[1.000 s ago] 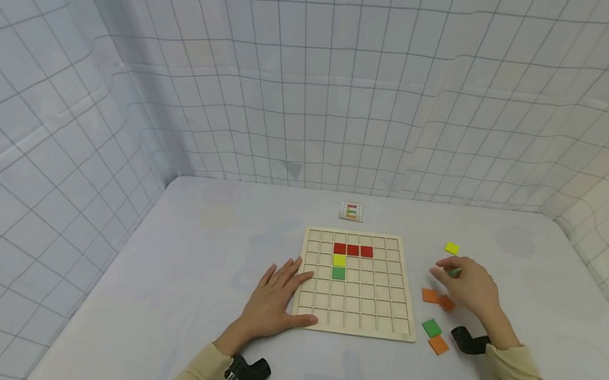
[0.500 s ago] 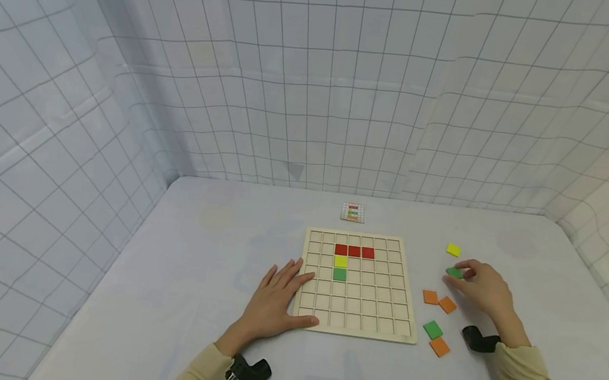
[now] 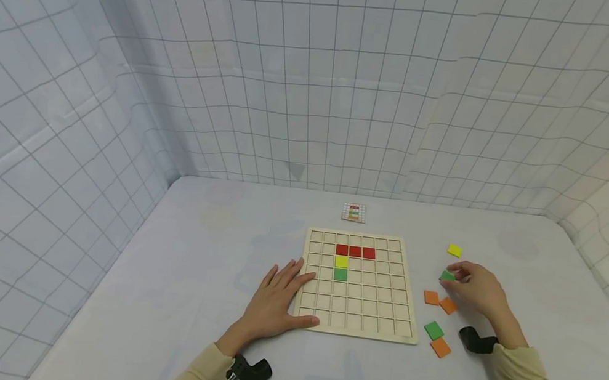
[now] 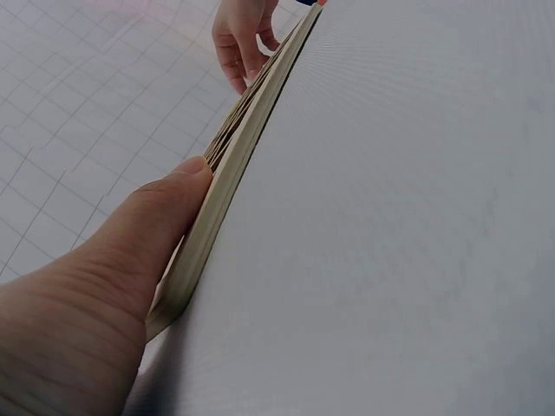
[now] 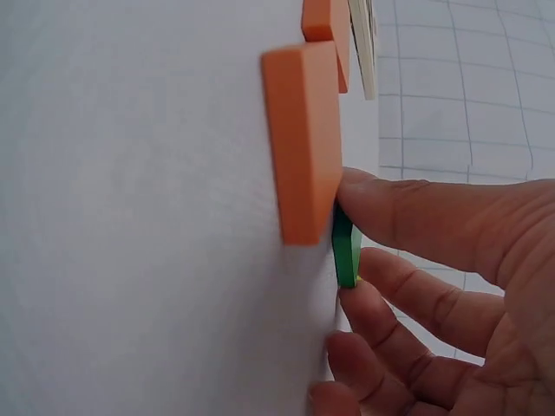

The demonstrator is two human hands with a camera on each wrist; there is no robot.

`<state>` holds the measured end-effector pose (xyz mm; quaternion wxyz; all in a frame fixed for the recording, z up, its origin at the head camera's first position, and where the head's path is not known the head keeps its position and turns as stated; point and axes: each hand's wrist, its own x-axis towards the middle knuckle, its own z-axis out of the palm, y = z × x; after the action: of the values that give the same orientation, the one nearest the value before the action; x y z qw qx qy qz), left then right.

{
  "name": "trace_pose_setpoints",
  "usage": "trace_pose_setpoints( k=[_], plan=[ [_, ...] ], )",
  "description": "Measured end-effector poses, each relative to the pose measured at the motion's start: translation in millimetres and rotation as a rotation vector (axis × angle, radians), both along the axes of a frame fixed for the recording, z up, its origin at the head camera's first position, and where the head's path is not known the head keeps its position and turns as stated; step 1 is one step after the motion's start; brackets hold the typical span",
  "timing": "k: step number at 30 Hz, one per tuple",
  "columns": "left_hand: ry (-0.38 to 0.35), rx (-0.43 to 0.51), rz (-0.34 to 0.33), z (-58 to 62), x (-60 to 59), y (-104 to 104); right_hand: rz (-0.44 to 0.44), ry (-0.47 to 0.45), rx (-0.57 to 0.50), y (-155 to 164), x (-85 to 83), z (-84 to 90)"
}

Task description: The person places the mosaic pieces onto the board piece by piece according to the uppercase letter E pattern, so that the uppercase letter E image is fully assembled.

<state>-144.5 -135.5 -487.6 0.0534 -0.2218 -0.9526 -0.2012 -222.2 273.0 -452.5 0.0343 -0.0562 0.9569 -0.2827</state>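
Note:
My left hand (image 3: 270,304) lies spread over the near left corner of a wooden grid board (image 3: 361,305), its thumb along the front edge. Off the board's right side, my right hand (image 3: 480,292) pinches a green square tile (image 3: 446,275) between thumb and fingers. The right wrist view shows this green tile (image 5: 346,251) low at the tabletop; whether it touches the cloth I cannot tell. On the board sit a row of red tiles (image 3: 355,252), a yellow tile (image 3: 341,261) and a green tile below it (image 3: 340,274).
Right of the board lie a yellow tile (image 3: 454,250), two orange tiles (image 3: 431,297), another green tile (image 3: 433,330) and an orange tile (image 3: 441,347) touching it. A small printed pattern card (image 3: 354,212) lies behind the board. Gridded white cloth (image 3: 315,92) surrounds the table.
My right hand first shifted right, then slightly left, with the green tile now showing clearly at its fingertips. The left hand and the tiles on the board have stayed put.

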Motion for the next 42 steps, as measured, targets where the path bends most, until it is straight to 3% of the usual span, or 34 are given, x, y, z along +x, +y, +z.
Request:
trace_pose_setpoints(
  k=[12,25,29,42],
  plan=[
    [0.000,-0.006,0.004,-2.4,-0.9,0,0.042,-0.017,-0.079,-4,6.7,3.3],
    [-0.009,-0.022,0.012,-1.7,-1.0,0,0.087,0.102,-0.097,-25,12.3,8.5],
    [-0.003,-0.006,0.006,-0.3,0.0,0,0.129,0.149,-0.107,-38,12.9,10.3],
    [0.009,0.000,-0.004,-1.4,0.0,-1,0.329,0.149,-0.190,-97,11.0,10.9]
  ],
)
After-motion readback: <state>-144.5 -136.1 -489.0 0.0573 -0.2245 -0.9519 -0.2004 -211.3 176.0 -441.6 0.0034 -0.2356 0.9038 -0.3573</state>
